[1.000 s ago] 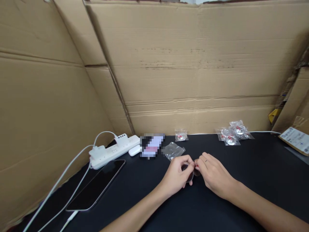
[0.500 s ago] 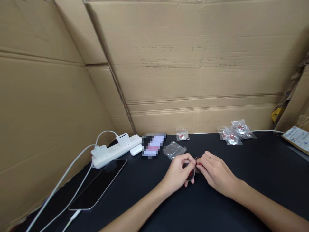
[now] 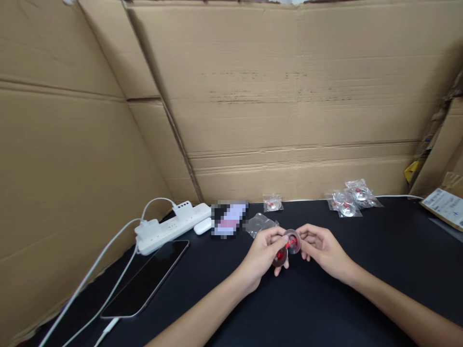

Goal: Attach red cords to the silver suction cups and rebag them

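Observation:
A pair of small cup-shaped metal finger cymbals (image 3: 295, 246) with red cord in their hollows is held above the black table. My left hand (image 3: 261, 256) is closed on the pair, its thumb pressing where the two meet, the lower left one lying against its fingers. My right hand (image 3: 323, 250) pinches the right rim of the upper one with bent fingers. The fingertips behind the metal are hidden. Just behind my left hand lies a crumpled clear plastic bag (image 3: 261, 223).
Bagged cymbals with red cord (image 3: 273, 204) lie near the cardboard wall (image 3: 253, 120), with several more (image 3: 347, 208) at right. On the left are a white power strip (image 3: 173, 229) with cables, a white case (image 3: 203, 225), a tablet (image 3: 146, 279) and a blurred phone (image 3: 229, 219). A labelled parcel (image 3: 444, 207) sits far right.
The cymbals have turned so that their hollow sides and red cord show. My right hand has shifted from the cord to the rim, its fingers a little looser. My left hand keeps its hold.

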The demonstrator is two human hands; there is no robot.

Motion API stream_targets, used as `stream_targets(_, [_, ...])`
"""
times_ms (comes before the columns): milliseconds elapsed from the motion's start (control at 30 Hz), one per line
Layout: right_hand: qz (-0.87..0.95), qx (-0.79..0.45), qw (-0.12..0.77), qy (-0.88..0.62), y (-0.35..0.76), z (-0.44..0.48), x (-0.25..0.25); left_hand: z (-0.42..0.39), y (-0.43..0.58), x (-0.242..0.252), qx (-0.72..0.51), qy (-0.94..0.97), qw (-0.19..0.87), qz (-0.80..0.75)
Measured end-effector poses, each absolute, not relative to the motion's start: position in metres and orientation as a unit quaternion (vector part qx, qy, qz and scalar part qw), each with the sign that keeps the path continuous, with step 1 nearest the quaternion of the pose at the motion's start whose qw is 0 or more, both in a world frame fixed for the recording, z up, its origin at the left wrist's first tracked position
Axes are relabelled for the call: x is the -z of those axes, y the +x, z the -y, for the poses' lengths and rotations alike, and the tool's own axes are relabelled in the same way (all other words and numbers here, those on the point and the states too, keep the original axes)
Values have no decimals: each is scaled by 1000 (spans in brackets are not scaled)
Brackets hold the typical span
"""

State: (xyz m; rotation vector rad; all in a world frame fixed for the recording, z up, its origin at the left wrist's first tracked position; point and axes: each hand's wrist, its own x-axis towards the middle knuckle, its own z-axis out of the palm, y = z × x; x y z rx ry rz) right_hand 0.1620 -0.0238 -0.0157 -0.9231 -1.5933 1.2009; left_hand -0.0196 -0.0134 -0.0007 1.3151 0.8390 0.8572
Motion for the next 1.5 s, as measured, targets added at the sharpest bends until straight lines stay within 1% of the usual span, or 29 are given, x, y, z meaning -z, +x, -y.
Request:
stream_targets(200, [645,-474,469,-373,160,24,18,15,-19,0,-360,590,627,-360])
stream_targets(600, [625,-521,434,-387,160,24,14,13,-21,4,-370,598,626,-336])
stream_targets(867, [579,-553,452,-393,163,23,10,9,-25,4,-369,575,676,-278])
stream_targets(1000, [561,-559,463,-398,162,22,12,10,-25,2,-364,566,686,-278])
stream_targets(1100, [555,-548,482,-399,162,21,11,9,-26,0,-376,553,681,-300])
stream_targets(1200, [579,-522,480,-403,162,21,12,7,-26,-2,-383,542,678,-315])
stream_targets(1367, [614,-504,460,-396,161,20,19,10,-23,-4,-365,529,709,-290])
stream_targets(1500, [603,-493,481,-402,163,16,25,12,-23,-7,-372,506,723,-288])
